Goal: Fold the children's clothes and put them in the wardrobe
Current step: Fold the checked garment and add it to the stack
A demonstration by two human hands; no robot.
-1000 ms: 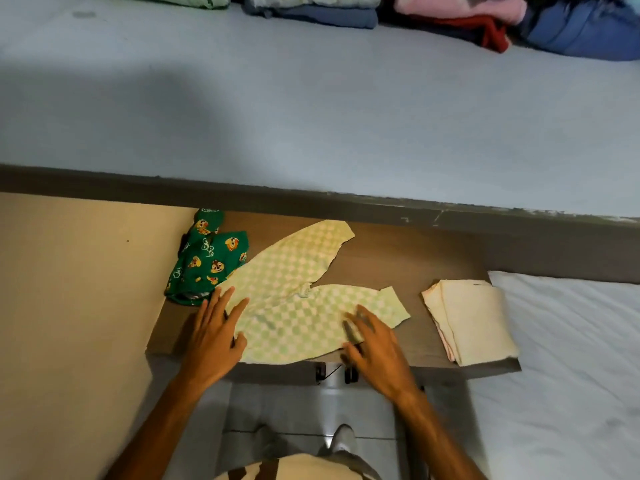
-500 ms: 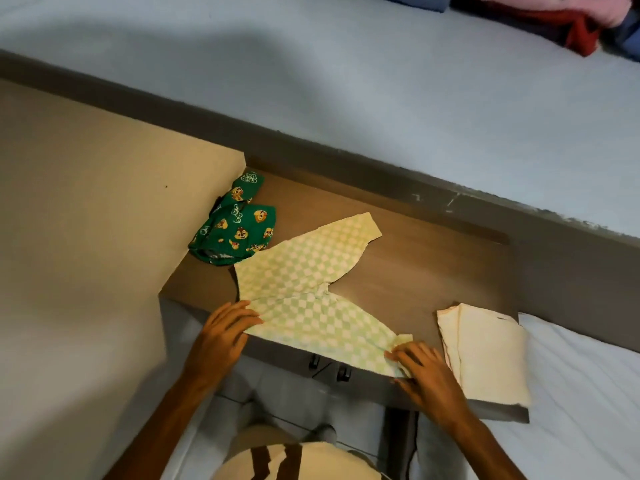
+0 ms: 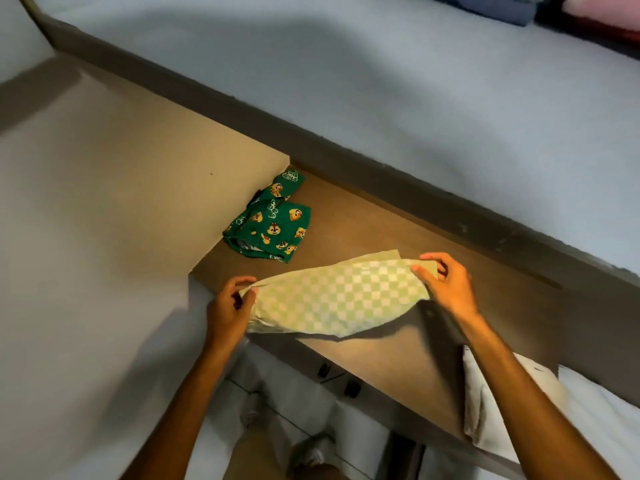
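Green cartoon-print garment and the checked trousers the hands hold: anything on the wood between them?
No. In the head view, only bare wooden surface separates the green garment from the checked trousers.

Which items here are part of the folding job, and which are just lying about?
Part of the job:
- checked green pants, held at both ends by left hand and right hand
- green cartoon-print garment, unfolded on the wooden surface
- folded cream cloth at the surface's right end

Lying about:
- stacked clothes on the far bed
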